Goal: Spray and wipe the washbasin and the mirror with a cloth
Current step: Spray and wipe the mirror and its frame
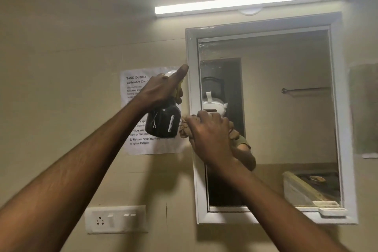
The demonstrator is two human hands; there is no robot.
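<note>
While left hand (161, 88) is clamped on the dark bottle (163, 121) neck | right hand (210, 131) bunches soft cloth (185, 127) | mirror (286, 118) glass fragile, press lightly

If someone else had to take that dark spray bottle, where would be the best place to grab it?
Probably round the dark round body of the spray bottle, coming from below or from its left. The left hand already wraps the narrow neck and trigger on top, and the right hand with the cloth crowds its right side. The belly hangs upright and bare.
</note>
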